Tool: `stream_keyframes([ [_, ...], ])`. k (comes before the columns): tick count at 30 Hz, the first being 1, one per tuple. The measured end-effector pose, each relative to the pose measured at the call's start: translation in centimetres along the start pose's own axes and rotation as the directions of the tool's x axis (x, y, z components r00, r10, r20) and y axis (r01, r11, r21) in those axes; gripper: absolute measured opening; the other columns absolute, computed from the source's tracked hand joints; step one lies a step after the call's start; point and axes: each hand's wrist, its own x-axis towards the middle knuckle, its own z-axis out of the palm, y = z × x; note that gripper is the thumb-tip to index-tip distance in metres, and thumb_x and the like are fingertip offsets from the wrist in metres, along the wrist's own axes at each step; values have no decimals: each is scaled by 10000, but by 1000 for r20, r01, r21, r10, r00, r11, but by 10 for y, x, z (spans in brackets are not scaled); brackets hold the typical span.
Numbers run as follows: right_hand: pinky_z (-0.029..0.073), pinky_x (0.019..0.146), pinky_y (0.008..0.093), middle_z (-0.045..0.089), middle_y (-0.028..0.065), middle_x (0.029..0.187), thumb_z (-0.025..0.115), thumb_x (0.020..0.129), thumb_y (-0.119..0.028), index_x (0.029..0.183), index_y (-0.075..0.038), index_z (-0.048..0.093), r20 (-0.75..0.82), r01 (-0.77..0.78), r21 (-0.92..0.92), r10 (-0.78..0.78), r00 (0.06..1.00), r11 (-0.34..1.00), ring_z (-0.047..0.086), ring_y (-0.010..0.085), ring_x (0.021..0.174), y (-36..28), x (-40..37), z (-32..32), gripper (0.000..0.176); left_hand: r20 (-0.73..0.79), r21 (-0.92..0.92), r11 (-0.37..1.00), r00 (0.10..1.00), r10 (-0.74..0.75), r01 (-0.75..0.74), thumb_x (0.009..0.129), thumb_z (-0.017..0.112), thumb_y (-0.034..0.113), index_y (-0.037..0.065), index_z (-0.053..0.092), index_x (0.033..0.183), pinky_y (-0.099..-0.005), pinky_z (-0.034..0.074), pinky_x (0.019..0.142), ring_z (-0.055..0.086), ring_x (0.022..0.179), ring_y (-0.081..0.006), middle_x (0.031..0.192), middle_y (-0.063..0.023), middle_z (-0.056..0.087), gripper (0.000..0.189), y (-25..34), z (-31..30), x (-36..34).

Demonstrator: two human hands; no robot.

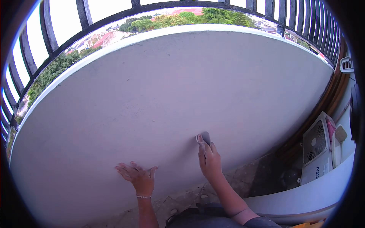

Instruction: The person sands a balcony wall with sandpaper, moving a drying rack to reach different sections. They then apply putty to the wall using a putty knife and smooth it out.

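A pale grey wall [167,87] curves across the view below the railing. My left hand [138,178] lies against its lower part with fingers spread and nothing in it; a bracelet circles the wrist. To the right of it, my right hand [209,157] is closed around a small grey tool [206,137], which is at the wall's surface. The tool's exact shape is partly hidden by my fingers. A few small marks show on the wall above my hands.
A dark metal railing [82,13] tops the wall, with trees and roofs beyond. At the right stand an outdoor fan unit [315,142], a pale brush-like object [337,144] and a white curved surface [300,203]. Below lies a tiled floor [182,201].
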Motion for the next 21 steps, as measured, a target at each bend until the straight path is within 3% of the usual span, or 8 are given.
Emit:
stream_keyframes([
  [2,527,678,429,602,205,948,563,936,-44,1303,-94,577,-56,35,-4,-35,998,999,638,398,766,6,0,9,371,0,-4,1000,1000,2,-2,816,664,634,100,-212,1528,-725,3,1100,-136,1408,-608,1528,-378,-206,1248,-1,0,0],
  [5,528,665,429,597,212,974,579,924,-45,1287,-85,582,-19,38,-62,-39,999,997,637,401,761,9,-4,6,365,-11,-9,1000,1000,-1,0,824,653,635,102,-204,1531,-722,6,1102,-133,1412,-602,1538,-361,-206,1232,0,0,0],
  [8,525,655,446,589,216,1026,589,908,-41,1272,-82,588,67,-11,10,10,998,1000,633,415,766,18,-10,1,367,-22,-11,1000,1000,4,-4,832,644,634,99,-187,1535,-720,9,1104,-130,1414,-600,1544,-351,-207,1213,-2,2,-1],
  [11,539,629,461,580,171,988,625,867,-75,1307,-90,568,-44,102,10,-102,994,995,638,373,729,18,-8,-2,444,-32,-27,1000,999,16,-16,837,642,630,93,-168,1538,-721,11,1103,-124,1413,-602,1547,-349,-203,1199,-4,3,-1],
  [16,524,636,426,595,183,927,582,909,-45,1310,-81,565,-27,85,-47,-87,996,995,635,355,725,16,-5,7,403,-39,-32,999,999,24,-25,834,651,622,70,-107,1544,-729,13,1098,-98,1411,-611,1546,-368,-163,1176,-4,3,-2],
  [19,526,619,434,589,173,951,598,886,-49,1318,-84,562,-1,47,-30,-47,999,998,632,362,719,23,-10,6,435,144,25,998,987,-68,65,853,683,538,-49,-34,1530,-725,3,1093,-135,1403,-618,1514,-436,-121,1148,1,-4,-4],
  [21,529,606,445,583,162,970,616,863,-54,1330,-98,557,-30,51,8,-51,998,999,630,368,712,25,-14,7,474,68,19,1000,998,6,-8,852,677,549,-94,16,1513,-721,4,1096,-133,1405,-616,1506,-450,-109,1135,-5,1,-5],
])
